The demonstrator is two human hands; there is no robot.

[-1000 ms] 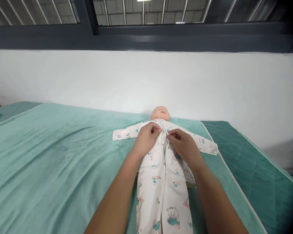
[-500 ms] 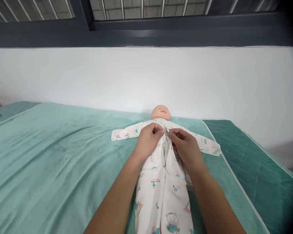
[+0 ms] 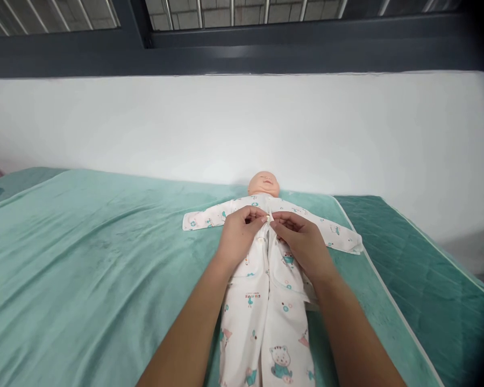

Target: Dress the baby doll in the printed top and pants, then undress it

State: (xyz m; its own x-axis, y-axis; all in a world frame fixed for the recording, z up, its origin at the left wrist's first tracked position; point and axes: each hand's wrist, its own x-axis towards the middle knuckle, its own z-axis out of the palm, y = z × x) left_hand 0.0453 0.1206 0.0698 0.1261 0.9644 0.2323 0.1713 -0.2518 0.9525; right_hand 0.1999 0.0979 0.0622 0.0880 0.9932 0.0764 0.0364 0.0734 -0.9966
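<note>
Teal-green plush blanket (image 3: 84,258) covers the bed nearest the camera. On it lies a white printed cotton romper (image 3: 266,328), dressing a bald plastic baby doll (image 3: 264,184). Over the chest, the left hand (image 3: 237,236) and right hand (image 3: 302,242) each pinch a front edge. Their closed fingertips meet at a small pale snap (image 3: 268,217) just below the doll's chin. With so slight a pinch the loose fabric could slip, leaving the snap halves misaligned.

text: none legible | romper (image 3: 263,322): one short line of red print (image 3: 249,295) at the waist, just left of the front opening, too small and blurred to read | brand: cannot tell | numbers: none legible | other marks on romper: cartoon pictures only
</note>
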